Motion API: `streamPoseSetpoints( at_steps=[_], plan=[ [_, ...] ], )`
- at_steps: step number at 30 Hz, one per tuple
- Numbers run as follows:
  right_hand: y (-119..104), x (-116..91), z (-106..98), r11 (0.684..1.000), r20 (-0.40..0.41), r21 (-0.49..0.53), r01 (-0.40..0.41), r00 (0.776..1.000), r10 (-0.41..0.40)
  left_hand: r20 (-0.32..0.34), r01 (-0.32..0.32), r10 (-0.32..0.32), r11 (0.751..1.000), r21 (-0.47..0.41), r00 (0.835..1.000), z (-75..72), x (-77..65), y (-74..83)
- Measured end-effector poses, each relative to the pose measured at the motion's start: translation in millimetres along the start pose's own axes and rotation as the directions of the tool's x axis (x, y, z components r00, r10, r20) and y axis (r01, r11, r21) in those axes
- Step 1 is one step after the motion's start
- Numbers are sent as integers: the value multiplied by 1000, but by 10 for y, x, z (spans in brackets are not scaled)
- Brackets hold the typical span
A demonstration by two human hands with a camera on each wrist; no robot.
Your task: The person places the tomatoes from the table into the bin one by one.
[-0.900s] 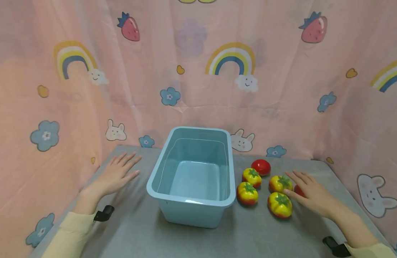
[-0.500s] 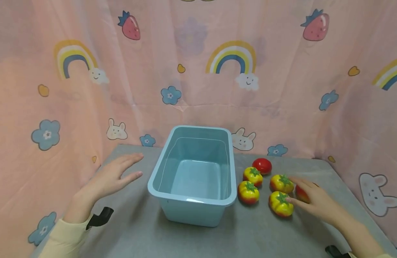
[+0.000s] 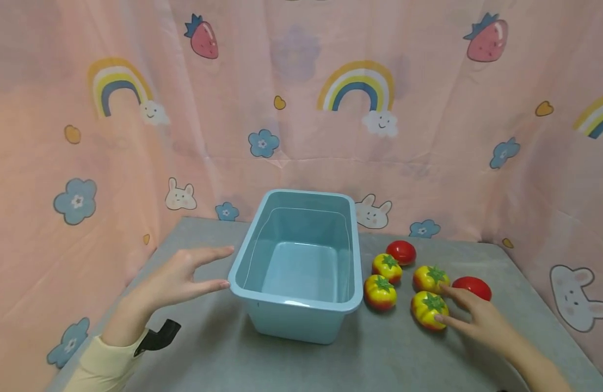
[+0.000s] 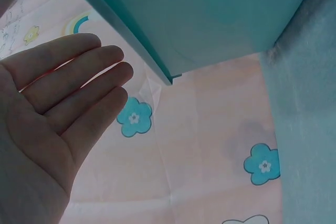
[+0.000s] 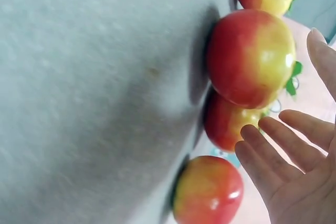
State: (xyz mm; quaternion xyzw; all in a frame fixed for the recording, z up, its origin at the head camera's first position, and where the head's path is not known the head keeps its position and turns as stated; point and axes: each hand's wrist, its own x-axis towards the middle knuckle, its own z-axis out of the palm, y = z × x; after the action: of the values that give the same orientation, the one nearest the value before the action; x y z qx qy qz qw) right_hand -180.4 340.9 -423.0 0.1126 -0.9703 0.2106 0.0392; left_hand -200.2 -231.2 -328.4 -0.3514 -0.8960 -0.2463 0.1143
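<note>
A light blue plastic bin (image 3: 301, 305) stands mid-table. My left hand (image 3: 176, 277) is at its left rim, thumb and fingers held apart; the left wrist view shows the same hand (image 4: 58, 98) with straight fingers and a bare palm beside the bin wall (image 4: 210, 19). To the right of the bin, my right hand (image 3: 482, 321) reaches over the nearest yellow-and-red toy tomato (image 3: 429, 310), its fingertips overlapping that fruit's right side. In the right wrist view this toy tomato (image 5: 249, 59) sits beside the loosely extended fingers (image 5: 283, 142), with nothing in the palm.
Another yellow toy tomato (image 3: 431, 279) lies just behind, and two more, one front (image 3: 380, 293) and one back (image 3: 387, 268), lie beside the bin. Red fruits, one at the back (image 3: 401, 252) and one behind my right hand (image 3: 472, 287), rest on the grey table (image 3: 194, 359). A pink curtain (image 3: 301, 136) hangs behind.
My left hand has turned from flat to edge-on and moved right to the bin's rim. My right hand has drawn nearer, to the front toy tomato, uncovering the red fruit behind it.
</note>
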Motion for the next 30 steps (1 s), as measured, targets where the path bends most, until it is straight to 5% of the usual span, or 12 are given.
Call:
streamPoseSetpoints(
  at_steps=[8,30],
  plan=[
    [66,7,109,998,-7,64,-2,1000,3,21,-33,33,999,-35,999,55,41,26],
    [52,45,174,974,122,157,-161,982,143,64,89,-84,993,-73,994,44,60,70]
  ],
)
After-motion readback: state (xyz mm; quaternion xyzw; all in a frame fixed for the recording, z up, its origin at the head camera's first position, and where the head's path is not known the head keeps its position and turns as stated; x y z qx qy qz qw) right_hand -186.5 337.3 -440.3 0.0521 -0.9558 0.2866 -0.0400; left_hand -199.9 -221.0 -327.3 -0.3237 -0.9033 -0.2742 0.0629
